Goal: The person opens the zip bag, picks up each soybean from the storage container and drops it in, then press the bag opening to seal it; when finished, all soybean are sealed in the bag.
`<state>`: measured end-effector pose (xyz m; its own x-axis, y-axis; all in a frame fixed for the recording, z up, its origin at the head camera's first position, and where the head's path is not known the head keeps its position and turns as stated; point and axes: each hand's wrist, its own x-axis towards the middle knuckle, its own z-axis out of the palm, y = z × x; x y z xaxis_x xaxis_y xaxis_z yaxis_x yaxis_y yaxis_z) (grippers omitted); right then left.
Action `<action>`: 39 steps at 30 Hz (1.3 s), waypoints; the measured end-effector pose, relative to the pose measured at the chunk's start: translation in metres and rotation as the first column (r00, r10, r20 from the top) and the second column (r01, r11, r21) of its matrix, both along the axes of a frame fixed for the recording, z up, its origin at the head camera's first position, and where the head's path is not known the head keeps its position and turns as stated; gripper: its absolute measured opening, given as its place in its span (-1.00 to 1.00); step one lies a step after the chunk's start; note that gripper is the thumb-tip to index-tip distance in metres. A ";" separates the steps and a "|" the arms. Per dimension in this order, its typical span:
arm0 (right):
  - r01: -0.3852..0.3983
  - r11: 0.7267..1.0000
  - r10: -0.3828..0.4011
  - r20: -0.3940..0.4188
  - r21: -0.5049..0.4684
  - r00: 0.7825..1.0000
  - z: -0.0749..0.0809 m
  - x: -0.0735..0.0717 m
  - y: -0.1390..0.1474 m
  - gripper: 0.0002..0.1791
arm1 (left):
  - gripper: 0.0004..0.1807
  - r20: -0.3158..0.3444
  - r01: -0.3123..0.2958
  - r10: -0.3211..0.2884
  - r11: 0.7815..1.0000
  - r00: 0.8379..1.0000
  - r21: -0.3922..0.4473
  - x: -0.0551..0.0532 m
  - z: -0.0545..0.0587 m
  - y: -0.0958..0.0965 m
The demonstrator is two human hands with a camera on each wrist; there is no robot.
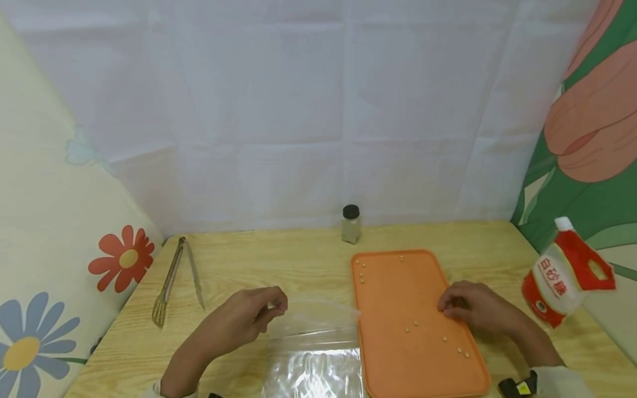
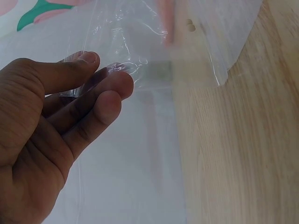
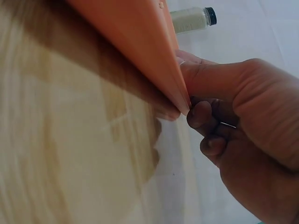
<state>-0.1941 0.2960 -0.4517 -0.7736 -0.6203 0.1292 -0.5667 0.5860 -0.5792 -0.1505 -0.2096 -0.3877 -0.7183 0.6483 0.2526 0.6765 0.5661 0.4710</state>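
My left hand (image 1: 244, 314) pinches the upper left edge of a clear plastic bag (image 1: 318, 362) with thumb and fingertips. In the left wrist view the thin film of the bag (image 2: 126, 28) spreads out from between them. To the bag's right lies an orange tray (image 1: 398, 298), its left edge right beside the bag. Several small pale round beans (image 1: 407, 330) are scattered on it. At the tray's right edge, my right hand (image 1: 480, 307) grips the rim; the right wrist view shows the thumb above the rim and curled fingertips (image 3: 201, 113) under it.
Metal tongs (image 1: 171, 276) lie at the left of the wooden table (image 1: 278, 260). A small glass jar (image 1: 350, 228) with a black lid stands at the back, behind the tray. On the right is a red and white sugar pouch (image 1: 557, 282) with a white cap. A white cloth (image 1: 259, 110) hangs behind.
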 end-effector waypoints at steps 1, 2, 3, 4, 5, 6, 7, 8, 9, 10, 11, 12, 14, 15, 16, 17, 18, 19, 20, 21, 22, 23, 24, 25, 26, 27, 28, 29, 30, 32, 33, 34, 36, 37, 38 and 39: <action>0.008 1.000 -0.008 0.016 0.008 1.000 0.001 0.000 0.000 -0.96 | -0.68 -0.002 0.002 -0.002 1.000 1.000 -0.001 0.000 0.000 0.000; 0.017 1.000 -0.017 0.032 0.015 0.999 0.002 0.000 -0.001 -0.96 | -0.67 -0.005 0.004 -0.004 1.000 1.000 -0.002 0.000 0.000 0.000; 0.023 1.000 -0.024 0.042 0.019 0.999 0.003 -0.001 -0.002 -0.96 | -0.67 -0.005 0.005 -0.005 1.000 1.000 -0.001 0.000 0.000 0.000; 0.028 0.999 -0.029 0.048 0.023 0.998 0.003 -0.001 -0.002 -0.95 | -0.67 -0.005 0.007 -0.007 1.000 1.000 -0.001 0.000 0.001 0.000; 0.033 0.999 -0.034 0.053 0.024 0.998 0.003 -0.001 -0.002 -0.95 | -0.67 -0.005 0.009 -0.009 1.000 1.000 0.000 0.000 0.001 0.000; 0.037 0.999 -0.038 0.054 0.025 0.998 0.003 -0.002 -0.003 -0.95 | -0.66 -0.003 0.010 -0.010 1.000 1.000 0.000 0.000 0.001 0.000; 0.039 0.999 -0.041 0.047 0.028 0.998 0.003 -0.002 -0.003 -0.96 | -0.66 -0.001 0.011 -0.011 1.000 1.000 0.001 0.000 0.001 0.000; 0.041 0.999 -0.042 0.030 0.031 0.999 0.003 -0.002 -0.003 -0.97 | -0.66 0.001 0.011 -0.011 1.000 1.000 0.001 0.000 0.001 0.000; 0.040 0.999 -0.041 0.008 0.031 0.999 0.002 -0.002 -0.003 -0.96 | -0.66 0.003 0.011 -0.011 1.000 1.000 0.001 0.000 0.001 0.000; 0.039 0.999 -0.038 -0.015 0.034 0.999 0.001 -0.002 -0.003 -0.95 | -0.66 0.005 0.011 -0.011 1.000 1.000 0.000 0.001 0.001 0.000; 0.036 0.999 -0.034 -0.042 0.036 0.999 0.000 -0.002 -0.004 -0.94 | -0.66 0.008 0.011 -0.011 1.000 1.000 0.000 0.001 0.001 0.000; 0.035 0.999 -0.032 -0.066 0.042 0.997 -0.001 -0.002 -0.004 -0.93 | -0.66 0.008 0.010 -0.010 1.000 1.000 0.001 0.001 0.001 0.000; 0.033 0.998 -0.027 -0.103 0.049 0.994 -0.003 -0.002 -0.004 -0.91 | -0.65 0.006 0.012 -0.012 1.000 1.000 0.003 0.001 0.001 0.000; 0.031 0.998 -0.025 -0.110 0.051 0.994 -0.004 -0.001 -0.004 -0.92 | -0.65 0.005 0.013 -0.013 1.000 1.000 0.005 0.001 0.001 0.000; 0.030 0.998 -0.024 -0.112 0.053 0.993 -0.004 -0.001 -0.005 -0.92 | -0.65 0.005 0.014 -0.014 1.000 1.000 0.007 0.002 0.001 0.000; 0.029 0.998 -0.023 -0.112 0.053 0.993 -0.004 -0.001 -0.005 -0.92 | -0.65 0.004 0.015 -0.015 1.000 1.000 0.008 0.002 0.001 0.000; 0.029 0.998 -0.024 -0.107 0.053 0.994 -0.004 -0.001 -0.005 -0.92 | -0.65 0.003 0.015 -0.015 1.000 1.000 0.008 0.002 0.001 0.000; 0.029 0.998 -0.023 -0.106 0.053 0.994 -0.004 0.000 -0.006 -0.93 | -0.65 0.004 0.014 -0.014 1.000 1.000 0.007 0.002 0.001 0.000; 0.029 0.998 -0.023 -0.108 0.051 0.994 -0.003 0.000 -0.006 -0.94 | -0.65 0.005 0.012 -0.012 1.000 1.000 0.006 0.002 0.001 0.000; 0.028 0.998 -0.022 -0.110 0.050 0.994 -0.003 0.000 -0.007 -0.95 | -0.66 0.005 0.011 -0.011 1.000 1.000 0.005 0.002 0.001 0.000; 0.032 0.998 -0.026 -0.118 0.046 0.993 -0.002 0.000 -0.008 -0.95 | -0.66 0.006 0.009 -0.009 1.000 1.000 0.004 0.001 0.001 0.000; 0.036 0.998 -0.030 -0.133 0.043 0.991 -0.002 0.000 -0.010 -0.95 | -0.66 0.005 0.008 -0.008 1.000 1.000 0.003 0.001 0.001 -0.001; 0.039 0.999 -0.033 -0.146 0.036 0.989 0.000 0.000 -0.013 -0.96 | -0.67 0.004 0.007 -0.008 1.000 1.000 0.001 0.001 0.001 -0.001; 0.042 0.999 -0.037 -0.162 0.028 0.986 0.002 0.000 -0.016 -0.97 | -0.66 0.002 0.007 -0.007 1.000 1.000 0.001 0.001 0.001 -0.001; 0.047 0.999 -0.044 -0.176 0.015 0.983 0.004 0.001 -0.019 -0.97 | -0.67 0.002 0.008 -0.008 1.000 1.000 -0.001 0.001 0.001 -0.001; 0.052 0.999 -0.052 -0.188 -0.006 0.981 0.007 0.001 -0.023 -0.97 | -0.67 0.000 0.009 -0.009 1.000 1.000 -0.002 0.001 0.001 -0.001; 0.056 0.998 -0.061 -0.203 -0.031 0.977 0.011 0.002 -0.028 -0.96 | -0.67 -0.002 0.011 -0.011 1.000 1.000 -0.003 0.001 0.001 0.000; 0.056 0.997 -0.067 -0.212 -0.056 0.975 0.015 0.003 -0.033 -0.94 | -0.67 -0.004 0.012 -0.013 1.000 1.000 -0.004 0.000 0.001 0.000; 0.053 0.995 -0.070 -0.221 -0.081 0.973 0.020 0.004 -0.038 -0.92 | -0.67 -0.004 0.015 -0.015 1.000 1.000 -0.005 0.000 0.001 0.000; 0.045 0.991 -0.075 -0.245 -0.128 0.966 0.030 0.007 -0.049 -0.87 | -0.67 -0.004 0.019 -0.019 1.000 1.000 -0.004 0.000 0.001 0.000; 0.035 0.988 -0.073 -0.258 -0.149 0.963 0.035 0.008 -0.056 -0.84 | -0.68 -0.005 0.021 -0.021 1.000 1.000 -0.003 0.000 0.001 0.000; 0.023 0.986 -0.068 -0.268 -0.166 0.961 0.040 0.010 -0.062 -0.82 | -0.67 -0.004 0.023 -0.023 1.000 1.000 -0.002 0.000 0.001 0.000; -0.012 0.981 -0.044 -0.284 -0.194 0.958 0.049 0.012 -0.076 -0.78 | -0.66 0.002 0.025 -0.025 1.000 1.000 0.002 0.000 0.001 0.000; -0.029 0.978 -0.032 -0.285 -0.206 0.958 0.053 0.013 -0.083 -0.78 | -0.66 0.006 0.025 -0.025 1.000 1.000 0.003 0.000 0.001 0.000; -0.047 0.975 -0.018 -0.288 -0.216 0.957 0.056 0.014 -0.090 -0.78 | -0.66 0.008 0.026 -0.026 1.000 1.000 0.004 0.000 0.001 0.000; -0.067 0.972 -0.001 -0.290 -0.227 0.957 0.059 0.015 -0.097 -0.79 | -0.66 0.009 0.027 -0.027 1.000 1.000 0.005 0.000 0.001 0.000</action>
